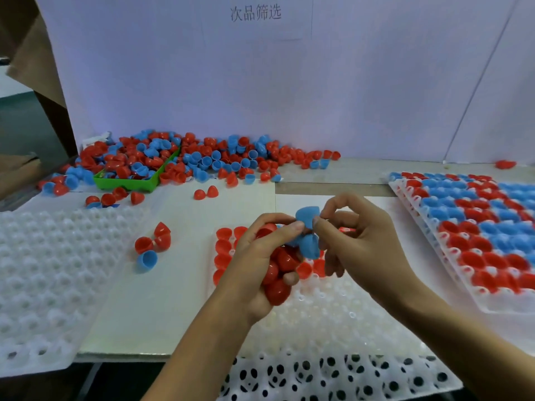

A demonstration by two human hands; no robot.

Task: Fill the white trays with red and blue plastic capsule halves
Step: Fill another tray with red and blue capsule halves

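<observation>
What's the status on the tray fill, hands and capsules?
Left hand grips a bunch of red halves. Right hand pinches a blue half. Centre tray mostly unfilled. Nothing in the way.

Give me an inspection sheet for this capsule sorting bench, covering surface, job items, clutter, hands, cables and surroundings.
Surface: white bench top.
Job's things: centre tray holds a few red halves at its far left; right tray nearly full of red and blue; left tray unfilled.
Clutter: loose pile of halves at the back, spilling over a green bin; four strays beside the centre tray.
Hands: left hand grips a bunch of red halves; right hand pinches a blue half.
Cables: nothing seen.
Surroundings: white backboard with a printed sign; brown cardboard at left.
</observation>
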